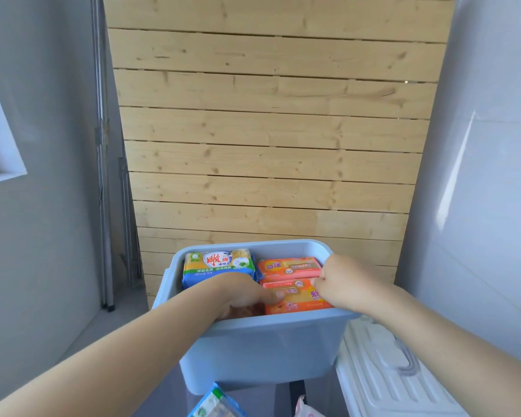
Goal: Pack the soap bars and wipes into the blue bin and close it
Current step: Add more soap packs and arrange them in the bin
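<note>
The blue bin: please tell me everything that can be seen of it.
The blue bin is a pale blue, smooth plastic box with rounded corners and a thick rim. It stands upright and open, with no lid on it, in front of a wooden slat wall. Inside lie wrapped soap bars: a yellow-blue one at the far left and orange ones at the right. Both hands reach inside, and the forearms cross its near rim.

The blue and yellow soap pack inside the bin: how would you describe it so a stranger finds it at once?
Find the blue bin in front of the wooden slat wall. Look in its far left corner, beyond the left hand. The blue and yellow soap pack lies there; the two packs beside it are orange.
</note>
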